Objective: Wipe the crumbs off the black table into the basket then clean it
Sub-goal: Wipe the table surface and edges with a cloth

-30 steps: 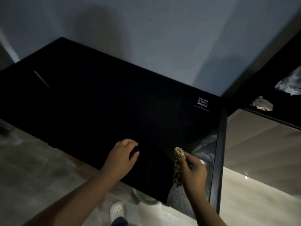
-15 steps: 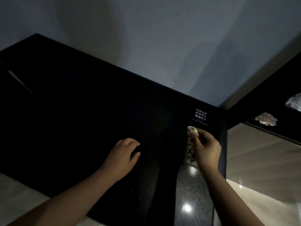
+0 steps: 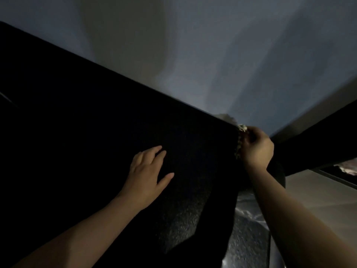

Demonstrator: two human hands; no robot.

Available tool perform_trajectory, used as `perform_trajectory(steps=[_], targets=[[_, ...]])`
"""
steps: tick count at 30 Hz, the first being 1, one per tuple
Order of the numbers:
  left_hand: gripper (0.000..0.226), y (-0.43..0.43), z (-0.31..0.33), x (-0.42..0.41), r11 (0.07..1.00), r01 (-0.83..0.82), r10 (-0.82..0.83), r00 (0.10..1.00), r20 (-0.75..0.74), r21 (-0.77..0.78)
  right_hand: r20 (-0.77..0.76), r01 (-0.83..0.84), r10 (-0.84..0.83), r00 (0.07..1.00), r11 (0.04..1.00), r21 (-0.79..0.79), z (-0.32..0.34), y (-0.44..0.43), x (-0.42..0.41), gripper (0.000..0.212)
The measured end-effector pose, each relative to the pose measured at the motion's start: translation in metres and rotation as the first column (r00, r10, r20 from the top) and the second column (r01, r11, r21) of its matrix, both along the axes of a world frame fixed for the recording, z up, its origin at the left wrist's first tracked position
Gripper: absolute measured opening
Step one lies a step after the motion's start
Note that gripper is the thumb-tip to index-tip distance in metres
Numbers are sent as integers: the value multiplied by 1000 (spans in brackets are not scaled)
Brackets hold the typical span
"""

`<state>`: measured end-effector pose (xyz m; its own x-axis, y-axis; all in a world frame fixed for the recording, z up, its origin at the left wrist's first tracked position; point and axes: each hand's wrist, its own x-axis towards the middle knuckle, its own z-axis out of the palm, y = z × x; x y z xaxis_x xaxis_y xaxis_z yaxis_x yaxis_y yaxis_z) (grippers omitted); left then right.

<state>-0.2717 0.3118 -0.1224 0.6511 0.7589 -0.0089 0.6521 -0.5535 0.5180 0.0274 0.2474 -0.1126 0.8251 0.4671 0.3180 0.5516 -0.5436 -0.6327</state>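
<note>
Left hand (image 3: 147, 176) flat; right hand (image 3: 256, 147) grips cloth (image 3: 239, 141).

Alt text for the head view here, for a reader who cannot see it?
A person's right hand grips a speckled cloth at the far corner of a black table, in dim light. The left hand lies flat on the tabletop. A grey wall stands behind.

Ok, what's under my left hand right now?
Only the black table shows around the left hand, which lies flat on it with fingers spread. Anything beneath the palm is covered.
</note>
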Motion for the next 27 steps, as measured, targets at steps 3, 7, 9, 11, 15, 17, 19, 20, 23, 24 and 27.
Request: perform_trajectory(steps=[3,7,9,11,15,17,19,20,23,24,27], targets=[[79,1,-8,0,999,-45,44,999,26,13,-52,106,-107,993,994,-12,-13,18,16,22],[79,2,-15,-4,999,-13,11,999,48,44,-132,94,-93,987,996,-1,-25,32,28,21],[77,1,-15,-2,999,-20,18,998,57,47,-113,20,-17,993,1000,22,-31,32,24,19],[75,0,-14,0,999,-22,20,999,50,47,-135,-59,66,989,997,50,-32,27,13,14],[69,0,-15,2,997,-10,7,999,40,73,-173,-299,311,934,950,92,-28,11,-20,15],[67,0,-16,2,996,-10,6,999,44,85,-208,-440,439,874,897,43,-25,2,-33,18],[66,0,-17,2,995,-20,15,998,53,93,-205,-486,484,851,873,46,-18,-1,-32,18],[66,0,-17,2,995,-20,15,998,55,98,-141,-452,458,878,889,69,-15,3,-24,17],[67,2,-17,1,995,-20,15,998,56,100,-38,-215,221,974,968,132,-7,22,14,17],[67,2,-16,1,995,-22,17,998,54,95,-39,-155,160,986,982,106,-5,29,24,20],[68,0,-15,1,997,-28,24,998,59,76,-142,-63,59,988,998,-22,-14,40,37,18]])
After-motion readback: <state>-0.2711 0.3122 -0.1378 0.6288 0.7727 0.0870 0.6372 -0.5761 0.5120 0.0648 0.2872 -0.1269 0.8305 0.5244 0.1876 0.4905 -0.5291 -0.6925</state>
